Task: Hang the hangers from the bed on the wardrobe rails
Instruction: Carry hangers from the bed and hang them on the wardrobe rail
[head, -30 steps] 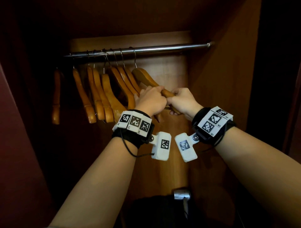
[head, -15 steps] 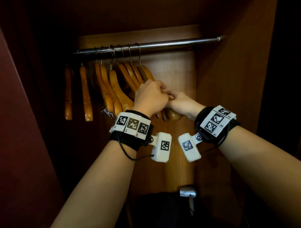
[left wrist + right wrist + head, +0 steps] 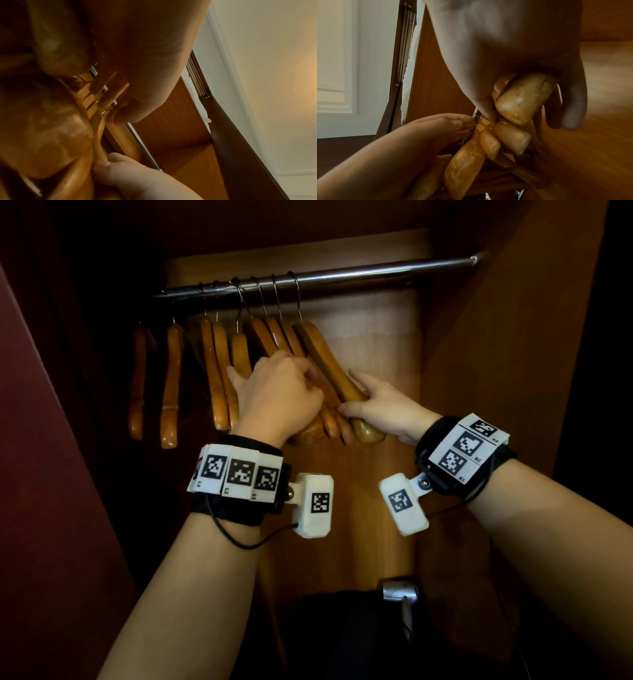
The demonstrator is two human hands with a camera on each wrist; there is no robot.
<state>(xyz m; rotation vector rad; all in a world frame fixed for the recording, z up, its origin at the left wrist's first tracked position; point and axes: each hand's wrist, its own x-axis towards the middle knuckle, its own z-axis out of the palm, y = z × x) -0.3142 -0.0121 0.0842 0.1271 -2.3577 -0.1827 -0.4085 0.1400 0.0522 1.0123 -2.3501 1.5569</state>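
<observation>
A metal rail (image 3: 376, 270) runs across the wardrobe with several wooden hangers (image 3: 219, 371) hooked on its left half. The rightmost hanger (image 3: 325, 357) hangs slanted; my right hand (image 3: 380, 405) grips its lower end, thumb and fingers round the wood (image 3: 522, 98). My left hand (image 3: 281, 395) lies on the bunched hangers just left of it, thumb spread out to the left. Its fingers (image 3: 445, 124) reach nearly straight in among the hanger arms and hold nothing. The left wrist view is blurred; it shows the rail (image 3: 142, 143) and my right hand (image 3: 128, 173).
The rail's right half is bare up to the wardrobe's side wall (image 3: 496, 371). A reddish door panel (image 3: 51, 474) stands close on the left. Low down, a silver hair dryer (image 3: 399, 590) lies on something dark.
Both hands held one hanger arm together before. My left hand has let go and shifted left onto the bunch; the right-hand hangers have swung down steeper and closer together.
</observation>
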